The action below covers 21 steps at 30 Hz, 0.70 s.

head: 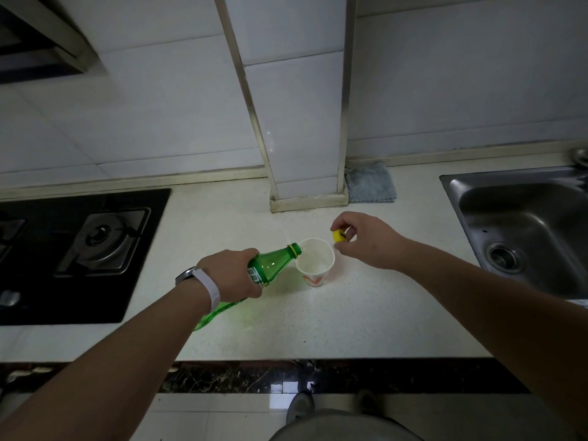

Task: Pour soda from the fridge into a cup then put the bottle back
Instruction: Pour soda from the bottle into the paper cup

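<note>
**Inspector:** Head view, centre of frame. State what each grip holds and why.

**Operator:** My left hand (234, 276) is wrapped around the body of the green soda bottle (270, 265). I hold it tilted, base low toward the lower left, open neck just over the left rim of the paper cup (315, 262), so the soda falls inside and not on the desk (366, 313). Whether liquid is running I cannot tell; the cup's inside looks pale.

**Inspector:** And the other?

**Operator:** My right hand (366, 240) pinches the yellow cap (339, 235) between thumb and fingertips, just right of and above the cup. I judge it is kept there, near the neck, so I can reseal the bottle before it returns to the fridge.

**Inspector:** Surroundings?

**Operator:** The cup stands upright on the desk, unsupported, between the hob (79, 249) at left and the sink (525, 224) at right. A folded cloth (370, 183) lies near the wall behind it. Risk, in my judgement: nudging the light cup with the neck.
</note>
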Tool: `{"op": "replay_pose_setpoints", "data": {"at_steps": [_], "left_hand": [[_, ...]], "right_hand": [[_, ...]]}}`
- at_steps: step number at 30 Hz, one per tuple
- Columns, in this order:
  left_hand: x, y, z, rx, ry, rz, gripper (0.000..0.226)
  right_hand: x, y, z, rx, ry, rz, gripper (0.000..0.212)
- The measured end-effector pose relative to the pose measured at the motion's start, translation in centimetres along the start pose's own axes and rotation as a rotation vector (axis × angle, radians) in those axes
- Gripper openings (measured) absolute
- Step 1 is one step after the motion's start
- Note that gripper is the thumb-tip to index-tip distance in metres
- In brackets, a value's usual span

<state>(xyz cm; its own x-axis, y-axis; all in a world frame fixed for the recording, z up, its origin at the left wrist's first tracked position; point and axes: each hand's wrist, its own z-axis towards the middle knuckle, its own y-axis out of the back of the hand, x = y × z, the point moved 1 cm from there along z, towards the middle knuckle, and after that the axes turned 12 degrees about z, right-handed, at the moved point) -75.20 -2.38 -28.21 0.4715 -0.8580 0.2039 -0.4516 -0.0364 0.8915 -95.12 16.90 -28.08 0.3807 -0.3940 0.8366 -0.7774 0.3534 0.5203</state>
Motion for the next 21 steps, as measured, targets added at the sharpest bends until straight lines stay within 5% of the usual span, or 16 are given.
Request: {"op": "replay_pose_setpoints", "data": {"at_steps": [21], "left_hand": [[0.33,-0.25,0.34,-0.001,-0.019,0.010,0.077]], "right_hand": [[-0.43,-0.80,0.29,0.012,-0.005,0.010,0.023]]}}
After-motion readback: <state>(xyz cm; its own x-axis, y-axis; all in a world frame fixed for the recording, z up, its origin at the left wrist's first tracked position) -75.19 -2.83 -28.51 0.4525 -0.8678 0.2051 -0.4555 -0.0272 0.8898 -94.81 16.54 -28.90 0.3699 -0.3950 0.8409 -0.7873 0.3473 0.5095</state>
